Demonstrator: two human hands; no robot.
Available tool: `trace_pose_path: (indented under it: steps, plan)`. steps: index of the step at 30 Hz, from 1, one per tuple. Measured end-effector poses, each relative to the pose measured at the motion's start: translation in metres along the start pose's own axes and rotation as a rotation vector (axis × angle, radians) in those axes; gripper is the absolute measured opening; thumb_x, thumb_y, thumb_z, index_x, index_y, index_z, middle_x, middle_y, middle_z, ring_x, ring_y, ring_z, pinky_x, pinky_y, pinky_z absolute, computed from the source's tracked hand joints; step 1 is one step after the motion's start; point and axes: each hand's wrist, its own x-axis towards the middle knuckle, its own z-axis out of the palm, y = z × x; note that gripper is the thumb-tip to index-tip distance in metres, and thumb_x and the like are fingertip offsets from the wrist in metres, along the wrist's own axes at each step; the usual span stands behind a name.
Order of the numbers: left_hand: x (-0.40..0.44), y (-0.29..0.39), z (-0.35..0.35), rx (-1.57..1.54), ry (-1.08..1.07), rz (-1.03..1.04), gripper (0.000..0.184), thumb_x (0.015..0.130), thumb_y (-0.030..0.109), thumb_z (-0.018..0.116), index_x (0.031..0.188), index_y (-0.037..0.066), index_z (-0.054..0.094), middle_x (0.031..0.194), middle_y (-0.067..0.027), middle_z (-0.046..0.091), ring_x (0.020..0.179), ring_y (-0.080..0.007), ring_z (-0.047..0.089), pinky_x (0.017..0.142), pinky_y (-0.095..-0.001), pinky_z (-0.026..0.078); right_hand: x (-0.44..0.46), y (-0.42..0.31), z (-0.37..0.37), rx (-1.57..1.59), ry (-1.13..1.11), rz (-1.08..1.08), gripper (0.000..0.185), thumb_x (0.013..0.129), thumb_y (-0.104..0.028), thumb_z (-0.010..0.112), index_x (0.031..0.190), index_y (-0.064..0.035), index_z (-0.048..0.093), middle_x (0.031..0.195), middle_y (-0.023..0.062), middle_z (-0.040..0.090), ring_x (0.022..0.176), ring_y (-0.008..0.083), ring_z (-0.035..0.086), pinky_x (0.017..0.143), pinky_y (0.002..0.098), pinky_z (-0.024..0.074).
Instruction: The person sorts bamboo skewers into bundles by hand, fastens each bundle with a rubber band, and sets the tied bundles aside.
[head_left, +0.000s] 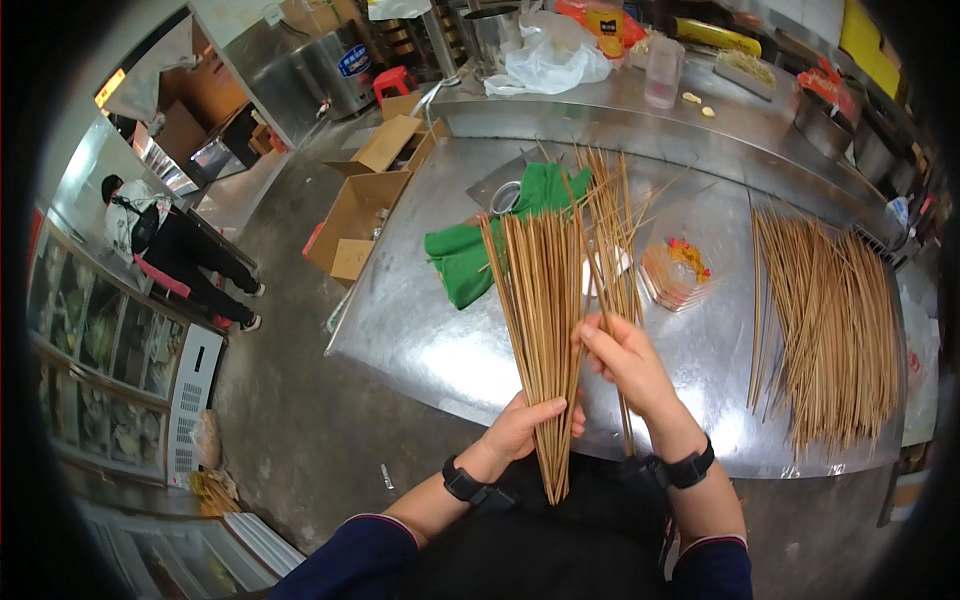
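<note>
A thick bundle of long bamboo skewers (pixel 545 300) stands tilted in front of me, fanned out at the top and narrow at the bottom. My left hand (pixel 527 425) is wrapped round its lower part, thumb across the front. Just right of the bundle, my right hand (pixel 628 368) is closed in a pinch on a skewer or a few; how many I cannot make out. Behind it, a looser group of skewers (pixel 622 260) lies on the metal table (pixel 430 345). On the right side of the table rests a big pile of skewers (pixel 835 330).
A green cloth (pixel 462 262) lies behind the bundle, and a clear plastic container (pixel 672 280) with red and yellow bits sits right of centre. Open cardboard boxes (pixel 352 215) stand left of the table. A person (pixel 165 235) bends over at the far left.
</note>
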Motion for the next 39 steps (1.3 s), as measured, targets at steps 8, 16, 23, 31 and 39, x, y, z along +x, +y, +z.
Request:
trace_pose_path:
  steps: [8, 16, 23, 31, 39]
  plan:
    - [0.001, 0.000, 0.003, -0.007, -0.065, 0.001, 0.034, 0.084, 0.021, 0.057, 0.108, -0.001, 0.048, 0.086, -0.0114, 0.058, 0.077, -0.0217, 0.060, 0.069, -0.0324, 0.050, 0.010, -0.005, -0.005, 0.224, 0.059, -0.132, 0.028, 0.095, -0.036, 0.038, 0.091, -0.0099, 0.048, 0.076, 0.0002, 0.054, 0.064, 0.0087, 0.048, 0.063, 0.0233, 0.0419]
    - [-0.001, 0.001, -0.008, -0.020, -0.051, -0.016, 0.032, 0.084, 0.015, 0.058, 0.109, -0.001, 0.048, 0.088, -0.0126, 0.060, 0.079, -0.0230, 0.061, 0.072, -0.0339, 0.050, 0.011, -0.087, -0.037, 0.323, 0.260, -0.263, 0.024, 0.090, -0.035, 0.049, 0.087, -0.0114, 0.049, 0.061, -0.0051, 0.042, 0.043, 0.0015, 0.034, 0.037, 0.0175, 0.0242]
    - [-0.002, 0.002, 0.002, -0.011, -0.135, -0.065, 0.040, 0.085, 0.012, 0.056, 0.119, -0.003, 0.043, 0.105, -0.0195, 0.058, 0.094, -0.0272, 0.060, 0.082, -0.0390, 0.049, 0.025, -0.013, 0.010, -0.107, 0.329, -0.221, 0.029, 0.075, -0.010, 0.066, 0.100, 0.0002, 0.054, 0.081, 0.0021, 0.056, 0.066, 0.0057, 0.050, 0.063, 0.0200, 0.0431]
    - [-0.001, 0.001, -0.002, -0.099, -0.178, -0.061, 0.047, 0.086, 0.016, 0.054, 0.126, -0.001, 0.038, 0.117, -0.0234, 0.050, 0.102, -0.0314, 0.056, 0.089, -0.0454, 0.045, 0.022, -0.025, 0.000, 0.151, 0.141, -0.035, 0.023, 0.081, -0.008, 0.059, 0.102, 0.0003, 0.055, 0.091, 0.0067, 0.062, 0.075, 0.0087, 0.057, 0.067, 0.0198, 0.0443]
    - [-0.001, 0.001, 0.000, -0.071, -0.167, -0.059, 0.048, 0.086, 0.019, 0.053, 0.126, -0.001, 0.037, 0.118, -0.0233, 0.050, 0.101, -0.0318, 0.056, 0.089, -0.0444, 0.045, 0.021, -0.023, -0.006, 0.137, 0.120, 0.034, 0.018, 0.082, -0.017, 0.060, 0.097, -0.0061, 0.059, 0.080, 0.0001, 0.064, 0.050, 0.0003, 0.038, 0.042, 0.0160, 0.0242]
